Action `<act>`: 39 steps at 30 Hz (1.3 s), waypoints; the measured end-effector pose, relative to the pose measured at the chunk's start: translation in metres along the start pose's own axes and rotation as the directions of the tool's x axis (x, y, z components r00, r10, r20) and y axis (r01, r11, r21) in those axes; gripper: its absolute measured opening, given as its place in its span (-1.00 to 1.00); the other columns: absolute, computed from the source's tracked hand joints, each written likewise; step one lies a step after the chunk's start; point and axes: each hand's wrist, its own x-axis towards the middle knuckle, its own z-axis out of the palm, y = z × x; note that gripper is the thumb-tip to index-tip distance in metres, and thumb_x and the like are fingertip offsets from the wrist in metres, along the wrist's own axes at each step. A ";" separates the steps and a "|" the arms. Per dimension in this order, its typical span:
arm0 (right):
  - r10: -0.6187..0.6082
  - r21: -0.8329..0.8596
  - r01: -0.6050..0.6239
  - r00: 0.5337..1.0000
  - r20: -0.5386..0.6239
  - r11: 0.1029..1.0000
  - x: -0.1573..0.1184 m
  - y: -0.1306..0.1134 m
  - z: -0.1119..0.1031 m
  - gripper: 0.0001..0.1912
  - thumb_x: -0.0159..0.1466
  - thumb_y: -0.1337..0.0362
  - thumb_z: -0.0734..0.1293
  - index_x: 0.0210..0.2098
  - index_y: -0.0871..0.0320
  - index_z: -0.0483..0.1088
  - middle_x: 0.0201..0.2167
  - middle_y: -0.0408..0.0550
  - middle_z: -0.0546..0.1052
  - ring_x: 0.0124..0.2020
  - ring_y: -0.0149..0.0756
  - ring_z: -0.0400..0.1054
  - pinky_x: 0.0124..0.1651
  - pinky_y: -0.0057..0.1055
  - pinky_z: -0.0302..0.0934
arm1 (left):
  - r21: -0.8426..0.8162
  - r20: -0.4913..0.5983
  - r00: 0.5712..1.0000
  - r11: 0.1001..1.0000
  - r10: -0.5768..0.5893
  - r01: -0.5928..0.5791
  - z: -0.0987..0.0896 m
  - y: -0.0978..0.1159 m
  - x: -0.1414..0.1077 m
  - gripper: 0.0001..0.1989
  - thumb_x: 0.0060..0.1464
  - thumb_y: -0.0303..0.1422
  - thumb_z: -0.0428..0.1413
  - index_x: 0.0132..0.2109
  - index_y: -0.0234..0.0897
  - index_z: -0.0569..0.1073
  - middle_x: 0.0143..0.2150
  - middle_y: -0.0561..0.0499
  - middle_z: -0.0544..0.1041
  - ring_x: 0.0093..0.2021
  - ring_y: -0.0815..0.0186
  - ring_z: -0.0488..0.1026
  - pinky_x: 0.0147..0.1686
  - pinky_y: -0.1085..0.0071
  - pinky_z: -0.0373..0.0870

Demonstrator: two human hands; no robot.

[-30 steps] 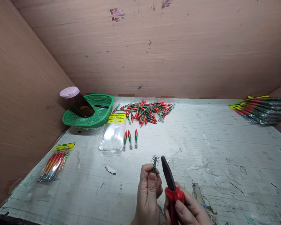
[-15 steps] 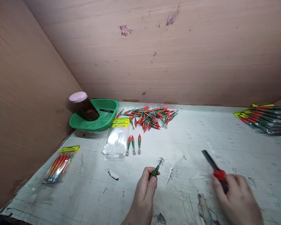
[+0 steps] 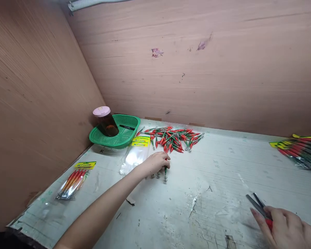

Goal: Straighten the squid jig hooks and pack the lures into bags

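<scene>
My left hand is over a short row of red and green fishing lures, left of the table's middle. Its fingers pinch the upper end of one lure, whose hooks point toward me on the tabletop. Beside it, the hooked ends of other lures peek out from under the hand, which hides the rest of them. At the lower right, my right hand is closed around red-handled scissors, their dark blades a little apart and pointing up and left.
Behind my left hand lies a heap of similar lures. Clear labelled bags lie beside a green basket holding a pink-lidded drink bottle and a black pen. Filled packets lie at left and far right.
My left hand has carried its lure forward and left to the row. My right hand has shifted right and lower with the scissors. The view has tilted up and left.
</scene>
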 end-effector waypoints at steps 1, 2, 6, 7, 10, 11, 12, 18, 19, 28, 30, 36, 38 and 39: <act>-0.037 0.041 0.037 0.999 -0.015 0.998 0.012 -0.007 -0.005 -0.52 0.28 -0.11 0.05 -0.34 0.10 0.39 -0.32 0.23 0.43 -0.35 0.13 0.28 -0.38 -0.05 0.14 | 0.000 0.023 1.000 1.000 0.010 -0.010 0.002 -0.004 0.002 -0.94 0.14 -0.41 0.16 -0.24 -0.29 0.52 -0.07 -0.04 0.54 -0.04 0.22 0.46 -0.04 0.18 0.42; -0.074 0.097 0.077 0.997 -0.034 0.992 0.024 -0.016 -0.009 -0.52 0.30 -0.09 0.04 -0.29 0.12 0.39 -0.28 0.22 0.44 -0.30 0.13 0.30 -0.34 -0.05 0.17 | 0.000 0.036 0.999 1.000 0.013 -0.013 0.004 -0.006 0.001 -0.91 0.15 -0.38 0.15 -0.22 -0.32 0.51 -0.09 -0.04 0.55 -0.07 0.23 0.48 -0.06 0.16 0.44; -0.225 0.374 0.237 0.971 -0.076 0.896 0.071 -0.058 -0.020 -0.66 0.37 0.05 0.13 -0.26 0.16 0.37 -0.26 0.16 0.45 -0.22 0.01 0.31 -0.22 -0.11 0.22 | 0.004 -0.068 0.992 0.995 -0.104 0.104 0.009 -0.004 -0.010 -0.85 0.11 -0.56 0.10 -0.23 -0.28 0.54 -0.04 -0.07 0.54 0.03 0.20 0.43 0.05 0.15 0.37; -0.264 0.439 0.260 0.963 -0.053 0.860 0.081 -0.071 -0.019 -0.72 0.37 0.12 0.15 -0.26 0.16 0.37 -0.27 0.13 0.45 -0.23 -0.04 0.32 -0.22 -0.14 0.24 | 0.003 -0.129 0.977 0.986 -0.168 0.169 0.009 -0.001 -0.014 -0.76 0.11 -0.61 0.04 -0.19 -0.27 0.54 -0.01 -0.09 0.52 0.06 0.19 0.41 0.07 0.15 0.35; -0.403 0.548 0.321 0.914 0.032 0.772 0.110 -0.111 -0.008 -0.84 0.36 0.30 0.19 -0.30 0.15 0.37 -0.29 0.05 0.45 -0.27 -0.19 0.34 -0.25 -0.27 0.29 | -0.030 -0.295 0.888 0.933 -0.352 0.360 0.009 0.010 -0.021 -0.62 0.15 -0.63 -0.11 -0.05 -0.28 0.50 -0.01 -0.17 0.49 0.03 0.17 0.39 0.03 0.15 0.35; -0.433 0.555 0.335 0.900 0.051 0.761 0.121 -0.124 -0.001 -0.86 0.35 0.34 0.20 -0.31 0.14 0.37 -0.30 0.02 0.46 -0.27 -0.23 0.35 -0.26 -0.32 0.31 | -0.043 -0.324 0.863 0.917 -0.389 0.397 0.009 0.014 -0.021 -0.66 0.17 -0.58 -0.09 -0.03 -0.29 0.49 -0.04 -0.16 0.49 0.01 0.15 0.39 0.01 0.15 0.35; -0.452 0.554 0.345 0.890 0.063 0.758 0.132 -0.136 0.007 -0.88 0.34 0.36 0.22 -0.30 0.15 0.39 -0.30 0.00 0.46 -0.27 -0.26 0.36 -0.27 -0.35 0.32 | -0.054 -0.337 0.847 0.906 -0.412 0.419 0.009 0.018 -0.021 -0.72 0.18 -0.51 -0.04 -0.05 -0.29 0.49 -0.08 -0.15 0.49 -0.01 0.14 0.38 -0.02 0.16 0.36; -0.561 0.513 0.441 0.822 0.100 0.737 0.199 -0.193 0.054 -0.80 0.36 0.21 0.28 -0.07 0.16 0.40 -0.10 -0.04 0.48 -0.20 -0.33 0.42 -0.18 -0.30 0.38 | -0.080 -0.367 0.783 0.856 -0.502 0.511 0.011 0.029 -0.004 -0.71 -0.05 -0.36 0.25 -0.13 -0.25 0.48 -0.12 -0.11 0.47 -0.05 0.06 0.36 -0.08 0.13 0.35; -0.596 0.511 0.475 0.797 0.095 0.716 0.207 -0.199 0.059 -0.79 0.36 0.21 0.28 -0.06 0.16 0.40 -0.09 -0.03 0.48 -0.20 -0.32 0.43 -0.17 -0.28 0.39 | -0.092 -0.383 0.760 0.840 -0.525 0.534 0.009 0.026 0.001 -0.74 0.01 -0.36 0.21 -0.11 -0.27 0.47 -0.10 -0.11 0.46 -0.04 0.08 0.36 -0.06 0.14 0.34; -0.704 0.583 0.585 0.709 -0.031 0.564 0.222 -0.202 0.080 -0.77 0.36 0.20 0.29 -0.04 0.16 0.40 -0.07 -0.02 0.48 -0.16 -0.29 0.43 -0.13 -0.23 0.38 | -0.266 -0.328 0.590 0.671 -0.738 0.692 -0.020 -0.025 0.071 -0.66 0.20 -0.25 0.11 0.06 -0.29 0.40 0.07 -0.12 0.45 -0.01 0.16 0.45 -0.04 0.07 0.43; -0.666 0.629 0.548 0.744 -0.063 0.552 0.225 -0.198 0.082 -0.77 0.36 0.20 0.28 -0.04 0.16 0.40 -0.07 -0.02 0.48 -0.16 -0.29 0.43 -0.12 -0.24 0.38 | -0.334 -0.281 0.562 0.628 -0.778 0.703 -0.022 -0.032 0.080 -0.66 0.20 -0.25 0.11 0.07 -0.28 0.40 0.07 -0.12 0.45 -0.02 0.16 0.45 -0.06 0.09 0.44; -0.313 0.806 0.243 0.947 -0.075 0.540 0.244 -0.187 0.088 -0.77 0.37 0.19 0.27 -0.04 0.15 0.39 -0.07 -0.02 0.48 -0.19 -0.31 0.43 -0.15 -0.26 0.38 | -0.625 -0.199 0.497 0.500 -0.845 0.600 -0.042 -0.046 0.087 -0.67 0.20 -0.25 0.10 0.07 -0.27 0.40 0.07 -0.11 0.45 -0.03 0.17 0.46 -0.08 0.11 0.46; -0.169 0.856 0.118 0.985 -0.037 0.503 0.251 -0.181 0.091 -0.74 0.37 0.18 0.27 -0.02 0.17 0.38 -0.09 -0.02 0.48 -0.21 -0.31 0.44 -0.18 -0.27 0.39 | -0.734 -0.195 0.483 0.453 -0.854 0.505 -0.051 -0.050 0.084 -0.66 0.20 -0.25 0.10 0.07 -0.28 0.40 0.06 -0.11 0.45 -0.05 0.18 0.46 -0.09 0.12 0.46; -0.107 0.875 0.064 0.994 -0.014 0.479 0.254 -0.176 0.092 -0.73 0.36 0.18 0.28 -0.01 0.18 0.37 -0.09 -0.02 0.49 -0.21 -0.31 0.44 -0.18 -0.27 0.39 | -0.784 -0.200 0.479 0.433 -0.855 0.445 -0.055 -0.051 0.082 -0.66 0.21 -0.25 0.10 0.08 -0.28 0.40 0.06 -0.11 0.45 -0.05 0.18 0.47 -0.09 0.12 0.47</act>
